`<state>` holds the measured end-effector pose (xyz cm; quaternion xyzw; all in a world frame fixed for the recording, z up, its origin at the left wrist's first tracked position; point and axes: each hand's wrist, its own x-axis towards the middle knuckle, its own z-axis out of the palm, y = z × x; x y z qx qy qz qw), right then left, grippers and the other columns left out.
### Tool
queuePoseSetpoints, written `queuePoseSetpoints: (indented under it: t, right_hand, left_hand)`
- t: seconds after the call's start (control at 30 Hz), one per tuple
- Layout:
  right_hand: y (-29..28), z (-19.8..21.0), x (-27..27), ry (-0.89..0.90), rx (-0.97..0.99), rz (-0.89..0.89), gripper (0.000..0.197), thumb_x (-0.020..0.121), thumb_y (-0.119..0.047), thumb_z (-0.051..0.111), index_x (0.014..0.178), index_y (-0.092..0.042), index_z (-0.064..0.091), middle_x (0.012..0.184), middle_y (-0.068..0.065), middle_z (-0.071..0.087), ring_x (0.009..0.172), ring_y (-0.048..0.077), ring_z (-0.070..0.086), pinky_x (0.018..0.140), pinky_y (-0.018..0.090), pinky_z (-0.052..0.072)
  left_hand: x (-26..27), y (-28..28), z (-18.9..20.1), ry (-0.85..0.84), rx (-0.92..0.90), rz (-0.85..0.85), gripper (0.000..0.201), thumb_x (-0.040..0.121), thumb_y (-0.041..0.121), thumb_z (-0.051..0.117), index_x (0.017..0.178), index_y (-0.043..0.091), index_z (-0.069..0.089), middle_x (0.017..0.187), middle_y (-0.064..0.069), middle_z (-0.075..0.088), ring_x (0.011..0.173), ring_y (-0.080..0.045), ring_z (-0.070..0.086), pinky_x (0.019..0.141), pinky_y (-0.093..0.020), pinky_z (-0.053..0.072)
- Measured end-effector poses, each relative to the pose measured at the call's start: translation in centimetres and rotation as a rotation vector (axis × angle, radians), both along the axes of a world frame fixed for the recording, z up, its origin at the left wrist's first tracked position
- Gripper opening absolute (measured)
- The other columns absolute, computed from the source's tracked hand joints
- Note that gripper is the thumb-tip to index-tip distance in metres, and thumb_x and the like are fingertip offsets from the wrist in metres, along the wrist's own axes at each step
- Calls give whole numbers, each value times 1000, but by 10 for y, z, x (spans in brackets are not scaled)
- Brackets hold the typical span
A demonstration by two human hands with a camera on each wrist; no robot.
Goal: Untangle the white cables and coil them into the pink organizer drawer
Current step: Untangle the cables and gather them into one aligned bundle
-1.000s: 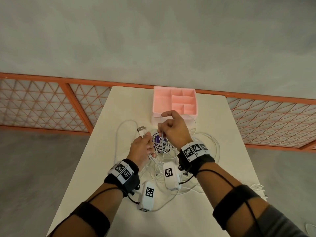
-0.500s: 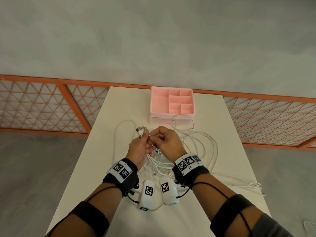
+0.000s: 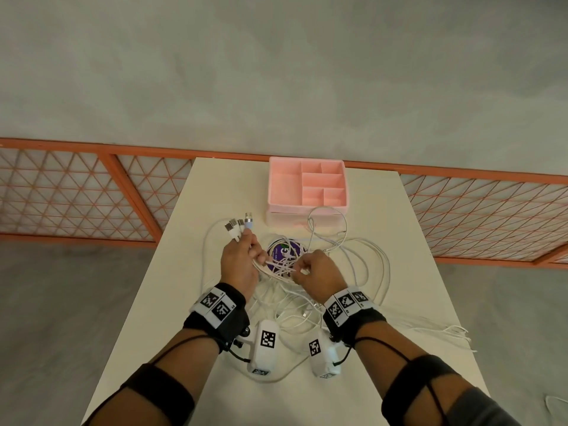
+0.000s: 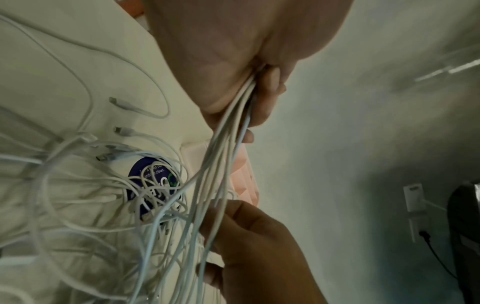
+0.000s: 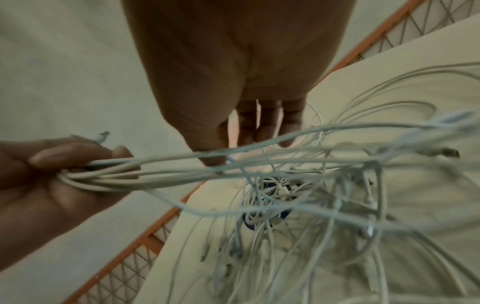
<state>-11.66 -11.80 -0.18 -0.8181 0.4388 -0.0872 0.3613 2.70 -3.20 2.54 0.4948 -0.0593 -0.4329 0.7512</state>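
Note:
A tangle of white cables (image 3: 347, 272) lies mid-table, in front of the pink organizer drawer (image 3: 307, 186), whose compartments hold nothing. My left hand (image 3: 246, 250) grips a bundle of cable ends, and several plugs (image 3: 239, 226) stick up above its fist. In the left wrist view the bundled strands (image 4: 233, 127) run down from that fist to my right hand (image 4: 233, 226). My right hand (image 3: 302, 270) pinches strands just right of the left hand, over the knot. In the right wrist view the left hand (image 5: 78, 170) holds the bundle (image 5: 155, 174) taut.
A round purple label (image 3: 281, 250) lies under the knot. Loose cable ends (image 3: 455, 330) trail to the table's right edge. Orange lattice fencing (image 3: 76, 192) runs behind the white table (image 3: 184, 302). White tagged pods (image 3: 266, 342) hang from both wrists.
The hands, together half a second ago, have parted. The right one drew back to the right along the strands, while the left rose with several plugs fanned above it.

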Motion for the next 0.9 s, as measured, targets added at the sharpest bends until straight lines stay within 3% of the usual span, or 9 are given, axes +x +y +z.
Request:
queuePoseSetpoints:
  t: [0.07, 0.13, 0.2, 0.3, 0.43, 0.53, 0.67, 0.77, 0.9]
  right_hand:
    - [-5, -3, 1, 113, 11, -18, 11, 80, -16, 63, 75, -25, 60, 85, 0, 62, 81, 20, 59, 72, 28, 48]
    - [-7, -4, 4, 116, 118, -45, 12, 78, -11, 61, 73, -22, 63, 81, 2, 67, 75, 20, 61, 71, 28, 51]
    - [-7, 3, 8, -91, 348, -133, 14, 77, -1, 60, 79, -12, 69, 80, 14, 71, 66, 22, 60, 64, 31, 51]
    - [-6, 25, 19, -599, 649, -338, 11, 86, 7, 58, 89, 6, 68, 80, 25, 68, 65, 26, 56, 58, 33, 48]
    - [-1, 57, 35, -844, 594, -214, 13, 84, 10, 66, 89, -2, 62, 77, 20, 67, 65, 25, 59, 62, 32, 52]
    - [7, 66, 39, -820, 508, -42, 23, 81, 15, 66, 89, -6, 59, 77, 17, 64, 70, 24, 60, 66, 33, 53]
    - [11, 54, 29, -688, 506, 62, 23, 79, 12, 71, 91, -3, 59, 71, 8, 67, 66, 21, 64, 69, 34, 53]
    - [7, 39, 17, -552, 502, 35, 22, 75, 4, 77, 83, -9, 62, 69, 12, 64, 64, 22, 58, 66, 33, 49]
    - [2, 25, 4, -415, 570, -102, 19, 82, -17, 77, 89, 0, 72, 79, 17, 71, 68, 23, 61, 65, 33, 50]
  left_hand:
    - [-7, 1, 1, -39, 16, -33, 38, 107, 26, 41, 72, 14, 45, 51, 5, 27, 41, -11, 28, 53, -30, 49]
    - [-11, 1, 2, -58, 52, -71, 38, 106, 30, 44, 70, 16, 43, 53, 4, 23, 42, -11, 22, 45, -26, 38]
    - [-12, 2, 1, -98, 109, -109, 36, 104, 31, 48, 71, 18, 41, 55, 5, 23, 43, -11, 20, 43, -22, 25]
    - [-14, 5, -7, -133, 208, -148, 28, 100, 25, 57, 76, 18, 44, 52, 6, 27, 41, -9, 23, 40, -19, 21]
    - [-16, 4, -8, -48, 223, -106, 24, 98, 18, 61, 76, 16, 51, 52, 6, 31, 41, -8, 25, 39, -19, 22]
    - [-12, -1, 2, 1, 193, -112, 20, 98, 17, 60, 79, 11, 59, 59, 1, 43, 41, -8, 29, 38, -20, 24]
    - [-3, -2, 13, 6, 147, -207, 28, 96, 33, 63, 91, 6, 68, 66, -6, 60, 41, -10, 43, 36, -20, 28]
    - [0, 0, 14, -110, 156, -275, 14, 90, 18, 71, 93, 5, 69, 74, -10, 62, 40, -7, 39, 37, -20, 28]
    - [-5, -1, 14, -212, 161, -253, 5, 88, 1, 69, 87, 6, 70, 56, 4, 55, 40, -6, 33, 39, -20, 26]
